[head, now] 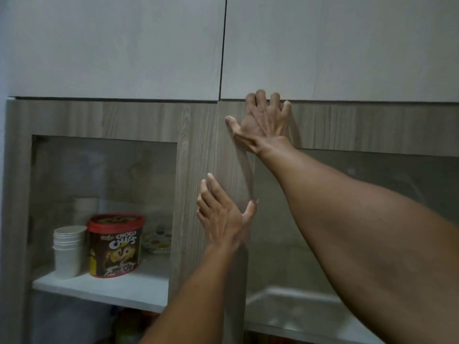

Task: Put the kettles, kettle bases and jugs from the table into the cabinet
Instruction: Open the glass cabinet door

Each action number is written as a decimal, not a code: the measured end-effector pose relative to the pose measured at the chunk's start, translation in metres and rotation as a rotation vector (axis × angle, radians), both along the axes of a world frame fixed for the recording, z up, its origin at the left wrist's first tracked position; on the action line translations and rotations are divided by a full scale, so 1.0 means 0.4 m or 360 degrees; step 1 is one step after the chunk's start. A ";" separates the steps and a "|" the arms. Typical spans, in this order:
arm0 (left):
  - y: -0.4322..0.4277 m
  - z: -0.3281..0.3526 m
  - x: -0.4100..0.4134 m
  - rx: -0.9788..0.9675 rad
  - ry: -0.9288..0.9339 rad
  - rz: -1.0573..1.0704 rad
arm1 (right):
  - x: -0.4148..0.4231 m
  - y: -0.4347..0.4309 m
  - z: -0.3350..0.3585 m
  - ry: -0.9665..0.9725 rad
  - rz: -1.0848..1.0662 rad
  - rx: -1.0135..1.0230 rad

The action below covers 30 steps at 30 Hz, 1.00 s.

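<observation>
The right hand [263,120] is hooking its curled fingers over the top edge of the right-hand cabinet door [347,125], just under the pale upper door [347,45]. The left hand [223,217] is lying open, its straight fingers pressing on that door's wood-grain stile. The door is probably stiff and its glass pane [273,244] fragile, so the frame is the place to be gripping. A Choco Chips tub [115,244] is sitting behind the neighbouring door.

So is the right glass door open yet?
Shut, it seems: right glass door sits flush with left door; right hand hooks its top edge.
</observation>
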<state>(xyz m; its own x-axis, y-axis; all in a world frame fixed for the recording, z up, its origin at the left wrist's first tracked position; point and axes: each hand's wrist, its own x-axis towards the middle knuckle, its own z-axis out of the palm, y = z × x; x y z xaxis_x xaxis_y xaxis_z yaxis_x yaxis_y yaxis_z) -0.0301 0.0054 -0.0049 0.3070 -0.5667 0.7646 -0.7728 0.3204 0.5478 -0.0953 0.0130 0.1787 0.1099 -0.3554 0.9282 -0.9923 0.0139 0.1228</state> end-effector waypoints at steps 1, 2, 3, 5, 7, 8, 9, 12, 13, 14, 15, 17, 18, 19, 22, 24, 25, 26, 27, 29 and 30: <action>0.016 0.002 0.006 -0.0022 0.0081 -0.0093 | 0.003 0.013 0.000 -0.0018 0.0008 -0.0012; 0.037 0.004 0.015 -0.0045 0.0163 -0.0190 | 0.007 0.029 -0.001 -0.0039 0.0013 -0.0015; 0.061 0.007 0.024 -0.0055 0.0247 -0.0265 | 0.011 0.047 -0.001 -0.0061 0.0009 -0.0010; 0.115 0.012 0.045 -0.0058 0.0399 -0.0318 | 0.025 0.099 -0.005 -0.0087 -0.0004 0.0031; 0.172 0.015 0.067 -0.0077 0.0468 -0.0347 | 0.037 0.163 -0.010 -0.0128 -0.0004 0.0057; 0.204 0.019 0.078 -0.0088 0.0475 -0.0379 | 0.044 0.199 -0.015 -0.0157 -0.0010 0.0064; 0.238 0.022 0.087 -0.0098 0.0472 -0.0413 | 0.052 0.237 -0.021 -0.0193 -0.0013 0.0074; 0.357 0.022 0.100 -0.0131 0.0446 -0.0514 | 0.087 0.356 -0.051 -0.0329 0.0027 0.0151; 0.405 0.020 0.102 -0.0149 0.0435 -0.0560 | 0.102 0.400 -0.065 -0.0362 0.0042 0.0203; 0.454 0.017 0.104 -0.0175 0.0416 -0.0611 | 0.116 0.441 -0.080 -0.0394 0.0061 0.0249; 0.501 0.011 0.106 -0.0202 0.0397 -0.0662 | 0.126 0.484 -0.094 -0.0419 0.0081 0.0266; 0.594 -0.008 0.107 -0.0254 0.0363 -0.0732 | 0.135 0.570 -0.111 -0.0421 0.0080 0.0208; 0.638 -0.021 0.107 -0.0269 0.0340 -0.0762 | 0.136 0.613 -0.113 -0.0398 0.0062 0.0169; 0.681 -0.039 0.105 -0.0260 0.0306 -0.0785 | 0.134 0.656 -0.112 -0.0384 0.0041 0.0149; 0.802 -0.114 0.084 -0.0155 0.0143 -0.0793 | 0.117 0.791 -0.103 -0.0396 -0.0054 0.0103; 0.881 -0.171 0.057 -0.0131 0.0107 -0.0862 | 0.095 0.878 -0.107 -0.0384 -0.0110 0.0049; 0.918 -0.195 0.038 -0.0150 0.0092 -0.0910 | 0.080 0.916 -0.110 -0.0375 -0.0132 0.0013; 0.956 -0.212 0.018 -0.0176 0.0072 -0.0959 | 0.062 0.952 -0.115 -0.0367 -0.0158 -0.0026; 0.988 -0.226 -0.004 -0.0196 0.0052 -0.1008 | 0.041 0.986 -0.120 -0.0358 -0.0189 -0.0069; 1.049 -0.239 -0.051 -0.0229 0.0047 -0.1095 | -0.003 1.056 -0.130 -0.0335 -0.0244 -0.0168; 1.080 -0.242 -0.078 -0.0228 0.0056 -0.1143 | -0.029 1.094 -0.134 -0.0323 -0.0280 -0.0204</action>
